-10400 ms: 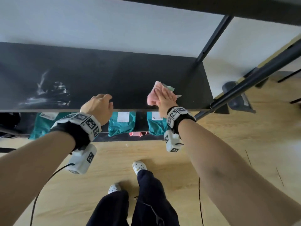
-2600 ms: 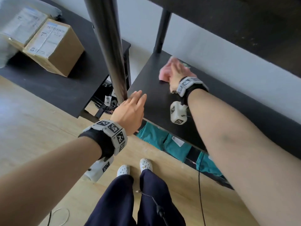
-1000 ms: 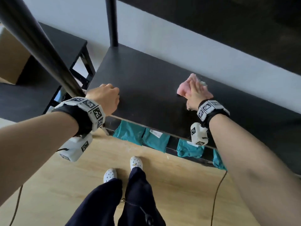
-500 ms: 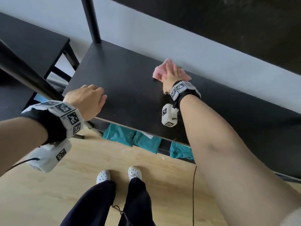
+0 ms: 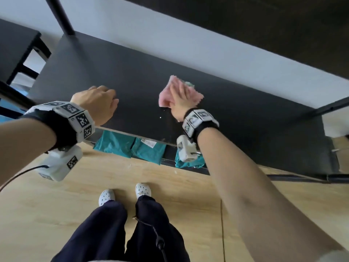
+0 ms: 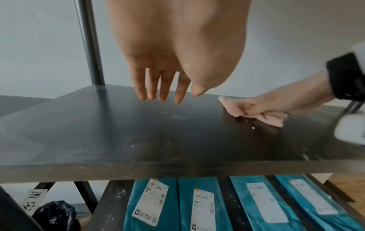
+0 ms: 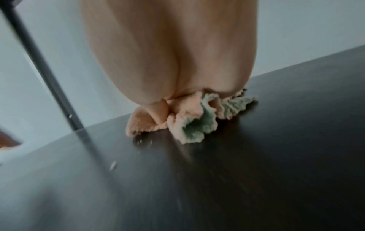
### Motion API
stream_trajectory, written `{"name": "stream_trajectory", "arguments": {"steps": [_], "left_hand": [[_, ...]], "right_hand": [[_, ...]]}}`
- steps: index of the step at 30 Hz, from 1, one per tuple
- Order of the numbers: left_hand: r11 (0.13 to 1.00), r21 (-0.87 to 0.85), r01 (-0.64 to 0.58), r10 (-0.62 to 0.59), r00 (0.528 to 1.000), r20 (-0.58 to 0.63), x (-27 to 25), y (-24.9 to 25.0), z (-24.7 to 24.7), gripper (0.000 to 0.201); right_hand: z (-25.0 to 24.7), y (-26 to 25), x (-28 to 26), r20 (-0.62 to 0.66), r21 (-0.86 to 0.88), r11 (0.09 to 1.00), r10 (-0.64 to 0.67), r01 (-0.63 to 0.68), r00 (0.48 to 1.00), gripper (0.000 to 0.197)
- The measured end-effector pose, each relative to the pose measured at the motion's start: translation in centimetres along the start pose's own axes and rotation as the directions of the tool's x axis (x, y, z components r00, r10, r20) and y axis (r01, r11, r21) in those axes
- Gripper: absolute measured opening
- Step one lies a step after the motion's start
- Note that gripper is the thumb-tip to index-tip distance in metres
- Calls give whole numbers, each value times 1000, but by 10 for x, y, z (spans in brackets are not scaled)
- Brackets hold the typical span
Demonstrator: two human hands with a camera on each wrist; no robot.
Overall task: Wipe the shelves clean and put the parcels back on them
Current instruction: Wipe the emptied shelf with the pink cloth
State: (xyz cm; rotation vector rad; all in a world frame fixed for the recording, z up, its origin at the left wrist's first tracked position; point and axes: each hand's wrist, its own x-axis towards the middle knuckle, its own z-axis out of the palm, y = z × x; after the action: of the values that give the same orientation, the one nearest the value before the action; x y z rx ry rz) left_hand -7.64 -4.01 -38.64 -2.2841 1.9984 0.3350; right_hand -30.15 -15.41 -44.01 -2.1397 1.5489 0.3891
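Pink on one face and pale green on the other, the crumpled cloth (image 5: 171, 91) lies on the black shelf (image 5: 120, 76), toward its back edge near the white wall (image 5: 170, 38). The right hand (image 5: 181, 100) presses down on it, fingers spread over the top and the thumb tucked against its near fold, so the cloth bunches out from under the palm. A few white specks (image 6: 253, 127) dot the dark board just in front of the cloth, and a faint dusty film shows along the shelf's front edge.

The left hand (image 6: 164, 75) hangs above the same shelf, further to the left, fingers straight and relaxed with the tips pointing down, touching nothing and holding nothing.

Below, on the lower shelf (image 6: 110, 203), teal parcels (image 6: 205, 203) lie side by side, each bearing a white shipping label. A dark metal post (image 6: 90, 43) rises at the shelf's back left corner. A black plastic bag (image 6: 53, 214) sits on the floor at the lower left. Light wooden floor (image 5: 188, 201) stretches under the person's white clogs (image 5: 143, 190).
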Motion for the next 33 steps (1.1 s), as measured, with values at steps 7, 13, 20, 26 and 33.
{"name": "stream_trajectory", "arguments": {"steps": [7, 13, 20, 26, 33], "left_hand": [[998, 19, 53, -53, 999, 4, -16, 6, 4, 34], [995, 23, 102, -102, 995, 11, -44, 1, 13, 33], [994, -14, 110, -110, 994, -8, -70, -14, 10, 33], [995, -37, 94, -94, 996, -7, -102, -14, 22, 33], [995, -99, -6, 7, 1000, 13, -110, -2, 33, 33]], "right_hand": [[-45, 58, 33, -81, 20, 995, 94, -93, 992, 69], [-38, 89, -3, -142, 39, 971, 239, -236, 961, 74], [11, -3, -53, -103, 93, 995, 54, -44, 993, 72], [66, -88, -92, -55, 141, 970, -192, 198, 980, 82], [87, 17, -146, -252, 188, 982, 34, 14, 967, 74]]}}
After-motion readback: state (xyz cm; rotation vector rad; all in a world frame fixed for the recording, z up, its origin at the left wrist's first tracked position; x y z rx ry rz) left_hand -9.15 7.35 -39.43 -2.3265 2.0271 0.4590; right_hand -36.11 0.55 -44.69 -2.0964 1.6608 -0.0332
